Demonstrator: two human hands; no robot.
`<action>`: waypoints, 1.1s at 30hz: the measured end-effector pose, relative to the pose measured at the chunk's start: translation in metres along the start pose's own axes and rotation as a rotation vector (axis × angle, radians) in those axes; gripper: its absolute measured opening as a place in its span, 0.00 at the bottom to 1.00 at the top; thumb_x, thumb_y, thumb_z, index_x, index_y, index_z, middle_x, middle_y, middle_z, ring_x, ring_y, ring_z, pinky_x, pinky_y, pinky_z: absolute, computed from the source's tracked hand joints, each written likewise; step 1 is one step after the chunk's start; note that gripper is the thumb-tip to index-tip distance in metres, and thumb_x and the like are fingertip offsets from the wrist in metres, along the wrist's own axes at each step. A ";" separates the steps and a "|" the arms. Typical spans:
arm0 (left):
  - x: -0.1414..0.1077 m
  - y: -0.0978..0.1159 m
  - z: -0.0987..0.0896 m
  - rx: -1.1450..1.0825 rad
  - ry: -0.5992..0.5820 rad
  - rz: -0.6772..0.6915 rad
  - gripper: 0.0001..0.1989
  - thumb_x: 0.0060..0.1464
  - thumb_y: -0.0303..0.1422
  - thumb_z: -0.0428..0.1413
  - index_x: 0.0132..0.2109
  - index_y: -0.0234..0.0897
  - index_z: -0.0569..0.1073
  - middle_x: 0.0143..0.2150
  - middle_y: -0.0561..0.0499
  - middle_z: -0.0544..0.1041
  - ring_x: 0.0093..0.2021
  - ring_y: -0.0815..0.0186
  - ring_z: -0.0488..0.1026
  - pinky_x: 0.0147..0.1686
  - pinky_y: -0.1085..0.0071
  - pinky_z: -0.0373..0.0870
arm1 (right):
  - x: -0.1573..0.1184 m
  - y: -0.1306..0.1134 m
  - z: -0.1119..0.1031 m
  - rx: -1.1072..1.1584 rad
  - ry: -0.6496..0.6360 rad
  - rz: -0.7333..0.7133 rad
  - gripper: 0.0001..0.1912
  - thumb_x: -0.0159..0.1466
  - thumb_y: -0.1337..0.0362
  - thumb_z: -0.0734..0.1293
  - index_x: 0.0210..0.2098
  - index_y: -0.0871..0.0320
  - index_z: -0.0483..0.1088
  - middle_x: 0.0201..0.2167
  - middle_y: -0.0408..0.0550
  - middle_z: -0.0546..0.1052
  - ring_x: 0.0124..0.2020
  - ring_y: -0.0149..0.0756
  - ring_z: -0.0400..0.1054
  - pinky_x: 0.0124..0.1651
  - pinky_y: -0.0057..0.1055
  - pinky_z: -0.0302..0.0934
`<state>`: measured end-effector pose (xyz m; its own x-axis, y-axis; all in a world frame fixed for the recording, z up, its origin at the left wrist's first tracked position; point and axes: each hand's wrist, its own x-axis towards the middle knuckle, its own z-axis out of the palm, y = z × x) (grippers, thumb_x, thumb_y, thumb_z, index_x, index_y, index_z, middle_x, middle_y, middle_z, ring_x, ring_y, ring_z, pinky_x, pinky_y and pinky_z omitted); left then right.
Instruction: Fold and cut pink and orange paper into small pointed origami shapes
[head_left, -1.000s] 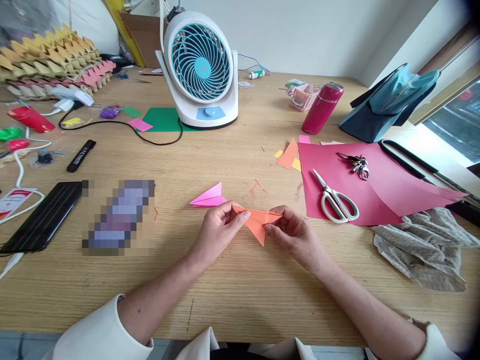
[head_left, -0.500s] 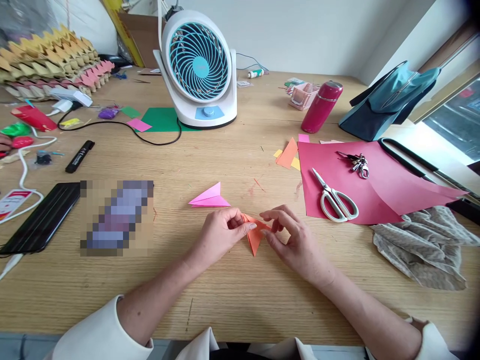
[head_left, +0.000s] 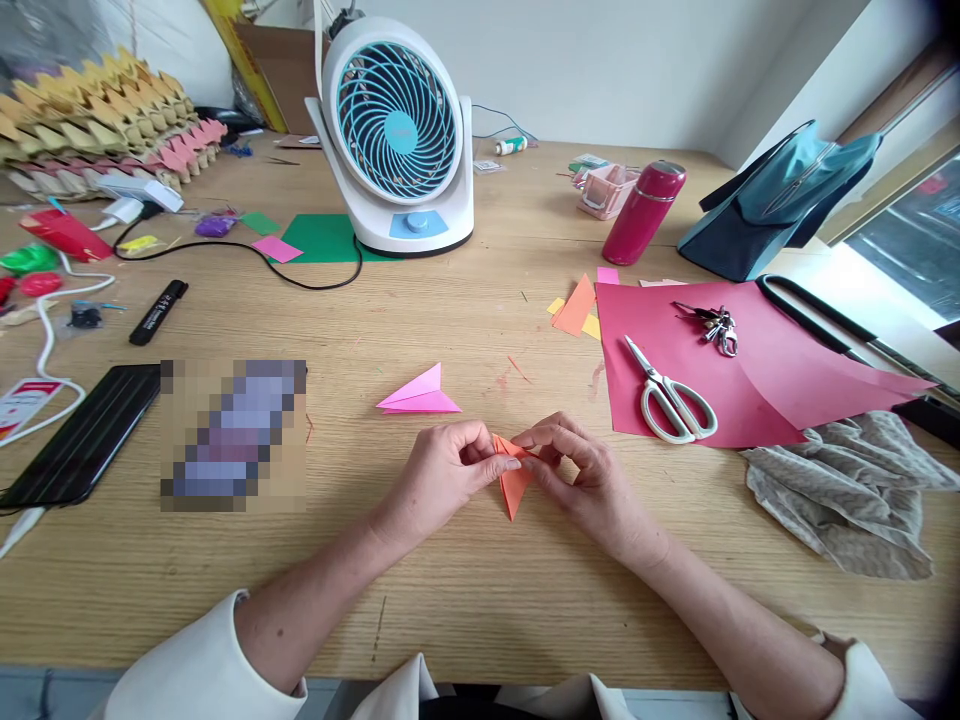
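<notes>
A small piece of folded orange paper (head_left: 514, 490) is held between both hands just above the table, one pointed end hanging down toward me. My left hand (head_left: 457, 462) pinches its left side with thumb and fingers. On its right side, my right hand (head_left: 581, 475) grips the upper edge between thumb and fingertips, close to the left thumb. The fingers cover part of the folds. Just beyond the left hand lies a folded pink paper plane (head_left: 421, 392), its tip pointing left.
White scissors (head_left: 671, 400) and keys (head_left: 721, 330) lie on a dark pink sheet (head_left: 735, 385) at right, beside a crumpled cloth (head_left: 840, 500). A fan (head_left: 405, 130) and a red flask (head_left: 643, 212) stand at the back. A black tablet-like device (head_left: 82, 435) lies at left.
My right fingers have closed in on the orange paper and now grip it near the left thumb. The paper has shifted slightly toward me and to the right.
</notes>
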<state>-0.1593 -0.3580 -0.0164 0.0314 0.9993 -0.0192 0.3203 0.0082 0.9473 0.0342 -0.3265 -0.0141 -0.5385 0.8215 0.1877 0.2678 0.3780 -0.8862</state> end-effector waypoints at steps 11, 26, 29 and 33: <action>0.000 -0.002 0.001 -0.009 -0.006 -0.010 0.20 0.51 0.39 0.64 0.23 0.36 0.63 0.21 0.59 0.64 0.23 0.74 0.57 0.23 0.76 0.55 | 0.001 0.001 0.000 -0.010 -0.016 0.068 0.02 0.65 0.68 0.67 0.37 0.56 0.72 0.34 0.45 0.69 0.29 0.29 0.63 0.32 0.28 0.59; 0.028 -0.017 -0.071 0.707 0.495 0.157 0.08 0.57 0.32 0.57 0.45 0.39 0.73 0.37 0.49 0.76 0.38 0.61 0.72 0.43 0.64 0.67 | 0.004 0.009 -0.025 -0.237 0.141 0.006 0.03 0.68 0.65 0.63 0.36 0.55 0.68 0.30 0.44 0.74 0.28 0.32 0.67 0.33 0.30 0.61; 0.033 -0.030 -0.080 0.822 0.453 0.090 0.06 0.57 0.34 0.57 0.41 0.39 0.73 0.40 0.46 0.76 0.42 0.56 0.72 0.46 0.61 0.67 | 0.004 0.012 -0.027 -0.242 0.159 -0.005 0.03 0.67 0.65 0.63 0.36 0.54 0.68 0.31 0.44 0.75 0.30 0.33 0.68 0.35 0.30 0.62; 0.035 -0.039 -0.078 0.871 0.384 0.032 0.04 0.57 0.34 0.57 0.36 0.40 0.73 0.38 0.46 0.75 0.42 0.56 0.72 0.45 0.61 0.67 | 0.004 0.013 -0.028 -0.227 0.154 0.031 0.02 0.67 0.64 0.63 0.37 0.54 0.67 0.30 0.44 0.75 0.30 0.33 0.69 0.35 0.31 0.63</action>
<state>-0.2442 -0.3210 -0.0287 -0.2115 0.9434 0.2557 0.9225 0.1062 0.3712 0.0579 -0.3069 -0.0133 -0.4038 0.8830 0.2393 0.4640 0.4231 -0.7783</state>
